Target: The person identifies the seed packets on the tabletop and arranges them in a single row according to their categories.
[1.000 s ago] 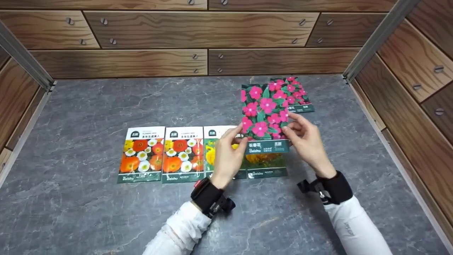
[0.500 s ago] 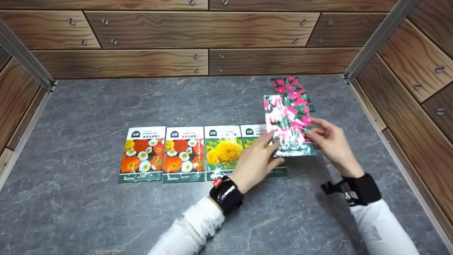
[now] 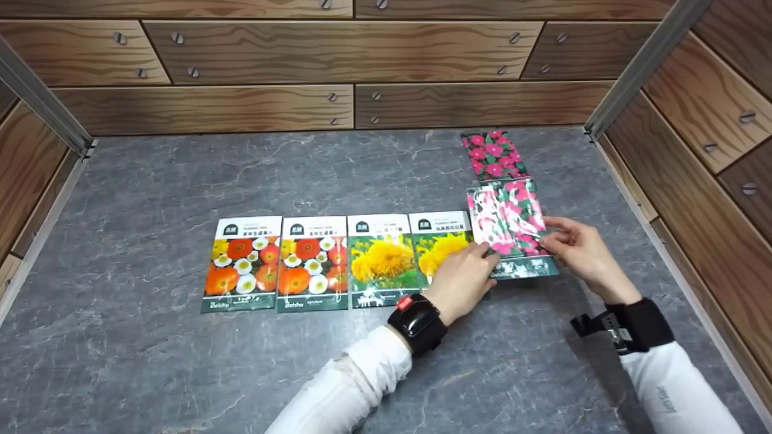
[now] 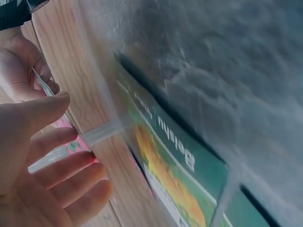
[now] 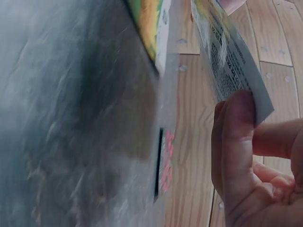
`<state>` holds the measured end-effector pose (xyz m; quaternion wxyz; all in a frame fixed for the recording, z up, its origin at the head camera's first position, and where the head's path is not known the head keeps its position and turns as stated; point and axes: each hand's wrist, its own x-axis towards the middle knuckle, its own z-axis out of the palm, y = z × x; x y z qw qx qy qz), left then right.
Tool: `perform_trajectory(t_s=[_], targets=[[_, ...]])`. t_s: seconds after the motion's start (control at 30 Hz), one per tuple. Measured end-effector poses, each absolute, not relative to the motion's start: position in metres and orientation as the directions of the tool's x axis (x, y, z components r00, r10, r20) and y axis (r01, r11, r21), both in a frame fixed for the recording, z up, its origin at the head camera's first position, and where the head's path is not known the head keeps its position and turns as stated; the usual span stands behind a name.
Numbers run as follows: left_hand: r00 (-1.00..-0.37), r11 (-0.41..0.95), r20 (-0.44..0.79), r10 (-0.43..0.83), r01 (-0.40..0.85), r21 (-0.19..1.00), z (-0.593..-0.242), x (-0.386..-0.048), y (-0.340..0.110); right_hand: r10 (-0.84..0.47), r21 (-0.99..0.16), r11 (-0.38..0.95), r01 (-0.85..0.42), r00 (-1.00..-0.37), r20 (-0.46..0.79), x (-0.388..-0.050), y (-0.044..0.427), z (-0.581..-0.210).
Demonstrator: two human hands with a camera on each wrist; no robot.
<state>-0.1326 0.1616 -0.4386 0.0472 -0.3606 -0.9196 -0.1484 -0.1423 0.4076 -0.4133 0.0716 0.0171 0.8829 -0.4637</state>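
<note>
A seed packet with pink flowers [image 3: 509,223] is tilted above the table, glare whitening part of its front. My right hand [image 3: 588,259] pinches its right edge between thumb and fingers; the right wrist view shows the packet's printed back [image 5: 232,61]. At the lower left corner, my left hand [image 3: 461,280] touches the packet with its fingertips. Its thumb stands apart from the index finger in the left wrist view, the fingers [image 4: 87,189] nearly straight. Beneath the left hand lies a yellow-flower seed packet [image 3: 440,244], partly covered. Another pink-flower packet [image 3: 491,154] lies behind the held one.
To the left, in the same row, lie a second yellow-flower packet [image 3: 383,259] and two orange-and-white-flower packets [image 3: 241,265] [image 3: 312,265]. The grey marbled tabletop [image 3: 181,374] is bounded by wood-patterned walls [image 3: 350,51] at the back and sides.
The held pink packet has moved right and towards me, off most of the yellow packets. My left thumb has come away from it; my right hand has kept its pinch throughout.
</note>
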Motion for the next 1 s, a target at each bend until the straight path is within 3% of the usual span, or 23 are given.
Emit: perform_trajectory(t_s=[0.37,0.7,1.0], targets=[[-0.725,0.7,0.101,0.682,0.686,0.197,-0.45,-0.134,0.179,-0.035,-0.75,0.648,0.13,-0.979,-0.199,-0.145,0.422,-0.425],[-0.715,0.712,0.102,0.692,0.699,0.066,-0.451,-0.129,0.189,-0.036,-0.68,0.726,0.099,-0.983,-0.181,-0.143,0.42,-0.428],[-0.717,0.714,0.052,0.695,0.697,0.06,-0.453,-0.127,0.193,-0.064,-0.539,0.843,0.0,-0.993,-0.101,-0.143,0.417,-0.436]])
